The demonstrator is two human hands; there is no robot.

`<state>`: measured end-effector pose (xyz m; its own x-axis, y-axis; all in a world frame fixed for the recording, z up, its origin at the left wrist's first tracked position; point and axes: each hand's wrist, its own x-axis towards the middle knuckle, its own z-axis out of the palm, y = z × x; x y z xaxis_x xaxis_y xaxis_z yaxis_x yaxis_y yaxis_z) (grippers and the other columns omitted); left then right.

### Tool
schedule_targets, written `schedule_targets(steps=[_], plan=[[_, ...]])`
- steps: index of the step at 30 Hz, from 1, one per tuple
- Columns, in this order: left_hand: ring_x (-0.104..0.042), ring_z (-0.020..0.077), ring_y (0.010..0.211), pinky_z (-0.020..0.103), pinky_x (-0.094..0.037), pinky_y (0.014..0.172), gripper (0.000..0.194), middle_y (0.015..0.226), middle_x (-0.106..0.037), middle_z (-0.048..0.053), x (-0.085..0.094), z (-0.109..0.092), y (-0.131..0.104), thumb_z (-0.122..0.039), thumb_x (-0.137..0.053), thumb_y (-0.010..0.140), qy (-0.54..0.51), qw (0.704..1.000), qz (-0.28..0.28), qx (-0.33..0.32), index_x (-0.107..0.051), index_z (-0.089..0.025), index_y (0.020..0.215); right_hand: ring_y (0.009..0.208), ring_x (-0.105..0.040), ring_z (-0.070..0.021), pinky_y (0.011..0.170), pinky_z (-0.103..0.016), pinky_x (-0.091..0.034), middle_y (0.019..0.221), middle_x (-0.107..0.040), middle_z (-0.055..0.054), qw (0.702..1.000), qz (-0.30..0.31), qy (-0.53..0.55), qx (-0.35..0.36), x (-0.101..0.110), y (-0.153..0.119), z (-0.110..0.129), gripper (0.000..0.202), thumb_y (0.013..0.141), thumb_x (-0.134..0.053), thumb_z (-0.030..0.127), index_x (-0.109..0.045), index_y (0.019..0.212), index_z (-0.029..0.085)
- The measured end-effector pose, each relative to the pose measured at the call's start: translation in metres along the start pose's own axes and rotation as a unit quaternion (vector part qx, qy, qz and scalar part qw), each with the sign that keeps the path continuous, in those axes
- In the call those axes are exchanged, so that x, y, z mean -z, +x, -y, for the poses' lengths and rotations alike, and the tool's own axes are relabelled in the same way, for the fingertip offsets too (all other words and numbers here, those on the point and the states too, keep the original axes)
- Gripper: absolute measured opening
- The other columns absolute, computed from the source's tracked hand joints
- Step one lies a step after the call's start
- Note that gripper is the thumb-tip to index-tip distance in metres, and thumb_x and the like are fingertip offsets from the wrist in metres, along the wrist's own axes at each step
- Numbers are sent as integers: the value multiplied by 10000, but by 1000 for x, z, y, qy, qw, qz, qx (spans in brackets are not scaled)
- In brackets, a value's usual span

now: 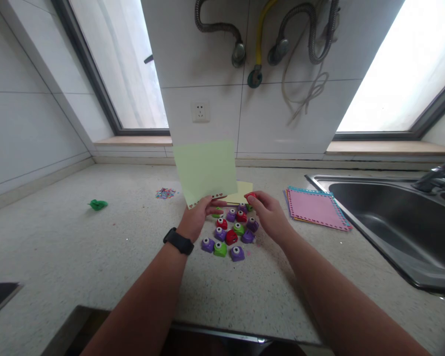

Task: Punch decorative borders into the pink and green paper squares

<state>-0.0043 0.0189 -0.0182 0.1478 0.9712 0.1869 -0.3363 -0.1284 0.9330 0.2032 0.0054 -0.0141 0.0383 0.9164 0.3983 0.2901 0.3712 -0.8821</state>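
Note:
A pale green sheet of paper (206,168) is held up by its lower edge in my left hand (200,213); small punched shapes run along that edge. A dark watch sits on the left wrist. My right hand (267,212), to the right and apart from the sheet, is closed on a small red craft punch (250,196). Below and between the hands stand several craft punches in purple (238,253), green (220,248) and red (231,237). Behind them a pale yellow sheet (244,190) lies on the counter, partly covered by the green one.
A stack of coloured paper with punched borders (319,207) lies at right, beside the steel sink (374,237) and its tap (435,173). Confetti-like paper bits (165,193) and a crumpled green thing (97,204) are at left. Hoses (313,29) and a socket (200,111) are on the wall.

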Motion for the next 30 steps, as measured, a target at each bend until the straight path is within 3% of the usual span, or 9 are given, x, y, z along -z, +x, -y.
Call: schedule_targets(steps=[2,5,7,11,18,25,30], plan=[[-733,216,884,334,-583,757,210,1006,-766,138,1,1,2,-273,-572,883,-56,998,-19,9,-672,-115,977,770,-594,-184,702,-325,-453,862,-678,-46,999,21,-40,-14,0,0,-3,325,883,-596,454,-684,1023,175],[-740,217,878,338,-581,791,149,903,-772,136,0,2,4,-231,-594,873,-96,994,-35,25,-654,-107,929,721,-609,-188,660,-327,-461,845,-688,-48,994,59,-90,-28,-1,-1,-6,377,880,-605,449,-644,1144,183],[-742,214,882,338,-579,806,130,919,-771,131,0,2,4,-222,-621,864,-108,993,-41,24,-656,-109,917,700,-610,-193,631,-325,-454,822,-691,-52,987,94,-128,-18,-1,-2,-4,333,895,-586,437,-652,1114,194],[-745,199,843,352,-578,836,172,970,-769,110,-1,4,6,-236,-692,827,-119,992,-46,5,-679,-115,947,807,-630,-228,717,-357,-465,873,-704,-88,969,129,-209,33,-1,-4,0,242,898,-596,409,-691,980,202],[-743,185,844,368,-565,917,284,1018,-769,90,3,11,7,-249,-800,760,-137,990,-34,-9,-714,-129,1003,789,-621,-229,706,-347,-453,866,-699,-86,953,154,-256,46,3,-4,3,257,830,-696,429,-686,939,197],[-738,188,889,352,-573,907,276,1068,-763,103,4,11,4,-255,-797,776,-110,994,-18,-4,-733,-135,1016,799,-618,-235,758,-377,-427,809,-705,-76,927,186,-312,90,7,-3,7,242,879,-646,447,-744,914,229],[-738,196,908,332,-586,870,274,1082,-760,112,4,10,3,-267,-798,777,-93,996,-14,-7,-740,-129,1005,925,-616,-269,859,-437,-391,911,-707,-84,911,188,-350,109,6,-3,1,254,892,-629,470,-752,927,251]])
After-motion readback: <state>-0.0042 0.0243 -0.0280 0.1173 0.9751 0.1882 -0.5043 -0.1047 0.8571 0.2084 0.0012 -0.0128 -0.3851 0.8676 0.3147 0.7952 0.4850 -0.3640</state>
